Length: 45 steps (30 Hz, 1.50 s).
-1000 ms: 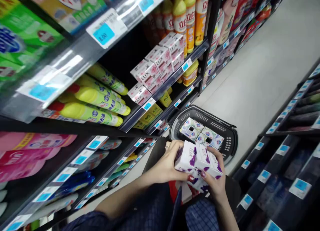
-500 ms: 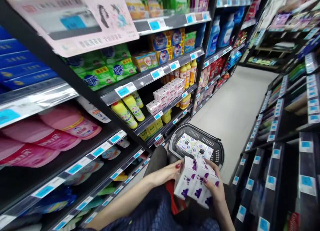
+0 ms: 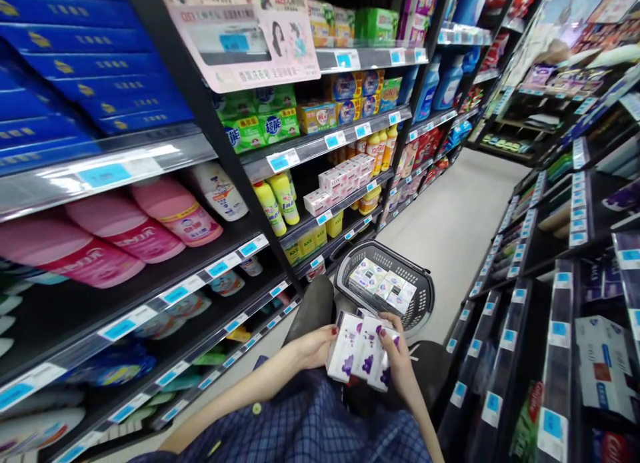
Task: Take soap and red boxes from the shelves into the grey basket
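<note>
Both my hands hold a stack of white soap boxes with purple flowers (image 3: 359, 351) low in front of me. My left hand (image 3: 316, 346) grips the stack's left side, fingers closed on it. On the right side my right hand (image 3: 400, 356) wraps over the top and edge. Just beyond them, a black shopping basket (image 3: 423, 284) sits on the floor with several small white and green boxes (image 3: 381, 283) inside. Pink and white soap boxes (image 3: 340, 180) line a middle shelf to the left.
Shelving runs along my left with pink bottles (image 3: 125, 233), yellow bottles (image 3: 276, 203) and blue price tags. A dark shelf rack (image 3: 560, 296) stands close on my right. The pale aisle floor (image 3: 460, 216) stretches ahead between them.
My view has tilted up and pulled back, showing more shelves and the aisle. The soap box stack has stayed between both hands, turned a little more upright.
</note>
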Each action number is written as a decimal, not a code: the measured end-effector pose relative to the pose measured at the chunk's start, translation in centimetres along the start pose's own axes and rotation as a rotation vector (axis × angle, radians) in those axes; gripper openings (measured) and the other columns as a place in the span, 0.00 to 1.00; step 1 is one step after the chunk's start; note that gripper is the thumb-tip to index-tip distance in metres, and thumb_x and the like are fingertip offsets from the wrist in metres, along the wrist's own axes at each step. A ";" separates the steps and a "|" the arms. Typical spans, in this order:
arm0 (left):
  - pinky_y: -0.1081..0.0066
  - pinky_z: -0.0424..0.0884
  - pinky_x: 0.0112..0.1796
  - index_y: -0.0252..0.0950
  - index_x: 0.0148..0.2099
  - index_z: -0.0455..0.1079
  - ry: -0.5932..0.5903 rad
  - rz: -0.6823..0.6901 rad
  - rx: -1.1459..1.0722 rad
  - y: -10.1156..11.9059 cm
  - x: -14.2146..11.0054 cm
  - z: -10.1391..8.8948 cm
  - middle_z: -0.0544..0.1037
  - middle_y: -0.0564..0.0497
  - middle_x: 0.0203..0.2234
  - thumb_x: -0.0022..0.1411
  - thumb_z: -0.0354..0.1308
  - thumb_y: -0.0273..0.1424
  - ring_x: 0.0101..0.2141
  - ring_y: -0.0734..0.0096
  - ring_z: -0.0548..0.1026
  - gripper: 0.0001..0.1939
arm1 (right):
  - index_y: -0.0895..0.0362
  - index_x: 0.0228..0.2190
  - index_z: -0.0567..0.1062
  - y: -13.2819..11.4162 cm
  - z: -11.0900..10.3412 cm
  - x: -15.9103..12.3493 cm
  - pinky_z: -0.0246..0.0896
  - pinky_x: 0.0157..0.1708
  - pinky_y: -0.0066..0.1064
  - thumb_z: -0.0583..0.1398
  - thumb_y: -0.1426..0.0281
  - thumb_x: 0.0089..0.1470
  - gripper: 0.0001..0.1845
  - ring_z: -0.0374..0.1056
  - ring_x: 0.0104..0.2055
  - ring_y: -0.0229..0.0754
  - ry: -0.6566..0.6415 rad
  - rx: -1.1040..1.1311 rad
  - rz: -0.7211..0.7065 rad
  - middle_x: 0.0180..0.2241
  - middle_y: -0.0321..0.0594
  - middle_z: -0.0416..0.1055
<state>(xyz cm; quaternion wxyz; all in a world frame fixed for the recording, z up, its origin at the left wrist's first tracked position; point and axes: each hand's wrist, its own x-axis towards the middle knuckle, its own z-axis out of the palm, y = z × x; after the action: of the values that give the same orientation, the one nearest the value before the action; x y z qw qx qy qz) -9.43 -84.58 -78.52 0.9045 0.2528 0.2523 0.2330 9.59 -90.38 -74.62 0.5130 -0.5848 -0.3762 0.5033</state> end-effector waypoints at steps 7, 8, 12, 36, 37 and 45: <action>0.56 0.70 0.44 0.29 0.45 0.71 0.083 0.009 0.103 0.7 0.9 -0.9 0.80 0.40 0.34 0.38 0.67 0.41 0.40 0.49 0.78 0.31 | 0.55 0.45 0.66 1.5 -0.1 2.2 0.58 0.44 0.37 0.59 0.50 0.49 0.28 0.65 0.42 0.46 0.204 -0.151 -0.082 0.42 0.43 0.69; 0.55 0.70 0.43 0.29 0.44 0.70 0.124 0.013 0.189 2.2 1.4 -0.8 0.79 0.40 0.34 0.37 0.67 0.42 0.39 0.49 0.78 0.32 | 0.55 0.45 0.66 1.8 -0.6 2.6 0.58 0.43 0.37 0.59 0.50 0.49 0.28 0.65 0.41 0.45 0.229 -0.120 -0.068 0.41 0.43 0.70; 0.56 0.68 0.47 0.32 0.50 0.65 0.474 0.257 0.899 13.7 4.3 -0.3 0.75 0.40 0.43 0.36 0.68 0.43 0.46 0.49 0.74 0.38 | 0.56 0.43 0.68 3.0 -4.0 3.4 0.59 0.42 0.36 0.59 0.47 0.45 0.30 0.66 0.41 0.46 0.363 -0.089 -0.018 0.41 0.42 0.70; 0.49 0.54 0.56 0.23 0.64 0.51 1.293 0.240 1.902 37.7 19.6 -9.8 0.57 0.27 0.60 0.45 0.64 0.55 0.60 0.39 0.54 0.55 | 0.55 0.39 0.71 10.6 -10.2 -1.9 0.61 0.43 0.38 0.64 0.44 0.34 0.35 0.67 0.41 0.47 0.699 -0.028 0.276 0.39 0.40 0.71; 0.48 0.54 0.56 0.23 0.64 0.51 1.292 0.261 1.894 37.4 19.4 -9.6 0.57 0.27 0.60 0.46 0.63 0.55 0.60 0.40 0.53 0.55 | 0.55 0.41 0.71 10.4 -10.0 -1.8 0.62 0.42 0.37 0.64 0.45 0.36 0.35 0.67 0.41 0.47 0.710 0.012 0.266 0.40 0.41 0.71; 0.50 0.56 0.55 0.21 0.63 0.53 1.263 0.225 1.863 37.2 18.7 -8.6 0.58 0.28 0.59 0.51 0.64 0.48 0.60 0.44 0.57 0.48 | 0.53 0.53 0.67 6.9 -8.4 -0.5 0.64 0.46 0.45 0.64 0.52 0.42 0.37 0.70 0.47 0.53 0.519 0.496 0.120 0.45 0.46 0.74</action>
<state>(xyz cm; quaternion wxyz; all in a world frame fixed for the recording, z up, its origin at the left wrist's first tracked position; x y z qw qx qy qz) -11.05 -43.00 -69.87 0.0483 0.6866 0.7154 0.1205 17.09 -94.07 -81.57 0.6872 -0.5718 -0.0650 0.4434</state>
